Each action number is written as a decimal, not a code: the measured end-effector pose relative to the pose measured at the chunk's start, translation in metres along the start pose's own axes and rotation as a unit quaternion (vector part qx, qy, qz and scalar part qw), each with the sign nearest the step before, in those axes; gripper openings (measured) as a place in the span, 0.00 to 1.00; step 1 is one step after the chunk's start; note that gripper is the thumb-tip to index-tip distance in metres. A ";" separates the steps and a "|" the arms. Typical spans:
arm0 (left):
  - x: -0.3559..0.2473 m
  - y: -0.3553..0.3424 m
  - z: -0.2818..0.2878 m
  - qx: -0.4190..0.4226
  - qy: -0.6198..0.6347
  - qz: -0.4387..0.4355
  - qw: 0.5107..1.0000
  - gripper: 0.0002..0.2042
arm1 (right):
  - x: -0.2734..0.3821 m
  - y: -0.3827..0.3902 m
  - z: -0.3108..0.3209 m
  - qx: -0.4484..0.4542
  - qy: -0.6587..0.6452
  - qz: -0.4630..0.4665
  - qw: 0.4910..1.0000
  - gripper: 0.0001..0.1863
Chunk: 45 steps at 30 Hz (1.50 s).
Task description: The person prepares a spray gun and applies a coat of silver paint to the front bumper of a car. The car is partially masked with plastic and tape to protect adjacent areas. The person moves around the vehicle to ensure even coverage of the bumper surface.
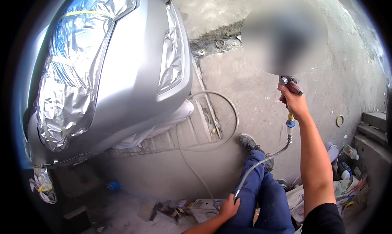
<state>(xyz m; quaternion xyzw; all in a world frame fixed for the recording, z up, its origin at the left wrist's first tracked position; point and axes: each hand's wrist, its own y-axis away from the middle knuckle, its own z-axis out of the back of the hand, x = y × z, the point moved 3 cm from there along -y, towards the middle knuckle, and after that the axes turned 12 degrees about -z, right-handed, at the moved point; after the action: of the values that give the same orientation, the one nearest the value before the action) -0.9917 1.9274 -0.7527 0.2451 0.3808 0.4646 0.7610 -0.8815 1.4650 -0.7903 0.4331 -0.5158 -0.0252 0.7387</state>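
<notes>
My right hand (295,102), at the end of an outstretched arm, is closed round the handle of a spray gun (292,84). A round blurred patch hides what is just above the gun. Below the grip, a blue-and-clear fitting (290,123) joins it to a grey air hose (261,162). Down by my thigh, my left hand (230,208) is wrapped round that hose. To the left stands a silver car body (130,58), apart from both hands. Crinkled silver masking film (75,99) covers its window area, and more film (170,66) covers a lamp-shaped opening.
The hose loops (236,115) across the concrete floor between the car and my shoes (248,142). A floor grating (200,128) runs beside the car. Bottles (350,152) and papers lie at lower right, near a concrete step (373,130). A yellow ring (340,120) lies on the floor.
</notes>
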 end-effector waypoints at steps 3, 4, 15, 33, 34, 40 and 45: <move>-0.005 -0.035 0.010 -0.052 0.008 -0.015 0.998 0.12 | 0.021 -0.001 -0.009 0.035 0.045 0.012 0.998 0.14; -0.008 -0.039 0.017 -0.046 0.008 -0.023 0.999 0.12 | 0.022 -0.002 -0.016 0.041 0.030 0.034 0.998 0.12; -0.043 -0.072 0.051 -0.015 0.005 0.063 0.998 0.13 | 0.077 0.036 0.003 0.353 0.127 0.020 0.927 0.10; -0.213 -0.049 -0.025 0.049 0.162 0.250 0.953 0.19 | 0.104 -0.071 0.022 0.377 0.248 0.156 0.879 0.10; -0.218 -0.049 -0.033 0.049 0.176 0.250 0.951 0.19 | 0.106 -0.076 0.022 0.362 0.213 0.099 0.902 0.09; -0.240 -0.046 -0.071 0.059 0.216 0.236 0.945 0.19 | 0.088 -0.081 -0.004 0.475 0.173 0.102 0.857 0.09; -0.248 -0.039 -0.066 0.060 0.233 0.249 0.938 0.20 | 0.128 -0.104 -0.036 0.433 0.093 -0.045 0.895 0.09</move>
<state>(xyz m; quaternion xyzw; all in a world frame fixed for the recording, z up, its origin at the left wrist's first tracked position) -1.0935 1.6895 -0.7325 0.2625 0.5016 0.6596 0.4945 -0.7514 1.3601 -0.7681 0.7333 -0.3850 0.2077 0.5206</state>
